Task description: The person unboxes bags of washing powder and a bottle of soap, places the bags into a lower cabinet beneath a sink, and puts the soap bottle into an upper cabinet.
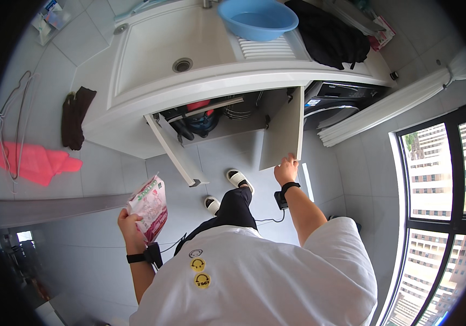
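My left hand (pixel 130 224) is closed on a pink and white plastic packet (pixel 150 209), held low to the left of my body. With my right hand (pixel 286 169) I grip the lower outer corner of the right cabinet door (pixel 285 130), which stands swung out. The left cabinet door (pixel 172 149) is also swung out, and no hand touches it. Between the doors the cabinet shows its inside: dark and red items (pixel 203 117), a pale bar across them and a wire rack (pixel 238 111). What lies deeper is in shadow.
Above the cabinet is a white sink (pixel 151 54) with a blue basin (pixel 258 22) on its ribbed board. Dark cloth (pixel 328 35) lies on the counter. A black washing machine (pixel 341 100) stands at the right, beside a white curtain (pixel 390 103). Hangers (pixel 16 130) and a pink cloth (pixel 40 163) hang left.
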The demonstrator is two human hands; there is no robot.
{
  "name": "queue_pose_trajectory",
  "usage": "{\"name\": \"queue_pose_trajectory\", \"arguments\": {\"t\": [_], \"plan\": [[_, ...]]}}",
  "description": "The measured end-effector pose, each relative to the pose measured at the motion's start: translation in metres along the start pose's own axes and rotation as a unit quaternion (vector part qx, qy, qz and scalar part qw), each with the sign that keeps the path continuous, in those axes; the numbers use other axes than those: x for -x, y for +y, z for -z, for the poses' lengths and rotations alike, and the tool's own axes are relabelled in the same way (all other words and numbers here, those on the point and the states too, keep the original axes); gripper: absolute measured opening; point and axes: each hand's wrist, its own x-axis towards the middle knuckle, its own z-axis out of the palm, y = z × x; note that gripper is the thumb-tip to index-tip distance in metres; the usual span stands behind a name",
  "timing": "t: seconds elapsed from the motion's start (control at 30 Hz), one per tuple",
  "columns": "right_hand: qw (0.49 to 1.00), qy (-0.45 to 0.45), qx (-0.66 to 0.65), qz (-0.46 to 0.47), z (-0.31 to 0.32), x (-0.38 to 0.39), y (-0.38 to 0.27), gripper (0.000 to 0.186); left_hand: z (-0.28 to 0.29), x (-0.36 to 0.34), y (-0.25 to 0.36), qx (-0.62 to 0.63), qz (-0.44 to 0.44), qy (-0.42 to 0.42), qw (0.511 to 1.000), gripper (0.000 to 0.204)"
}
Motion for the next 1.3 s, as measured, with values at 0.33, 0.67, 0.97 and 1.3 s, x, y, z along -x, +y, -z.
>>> {"name": "queue_pose_trajectory", "arguments": {"t": [0.33, 0.67, 0.97, 1.3], "plan": [[0.976, -0.177, 0.073, 0.106, 0.022, -0.011, -0.087, 0.054, -0.018, -0.01, -0.014, -0.021, 0.009, 0.029, 0.999, 0.019], [0.937, -0.169, 0.044, 0.301, 0.041, -0.086, -0.154, 0.052, -0.067, -0.03, -0.011, -0.058, 0.018, 0.059, 0.996, 0.014], [0.922, -0.209, 0.045, 0.323, 0.07, -0.145, -0.168, 0.042, -0.108, -0.023, 0.007, -0.058, 0.037, 0.094, 0.993, 0.018], [0.87, -0.281, 0.049, 0.401, 0.061, -0.128, -0.174, 0.064, -0.134, -0.015, 0.023, -0.015, 0.035, 0.123, 0.992, 0.018]]}}
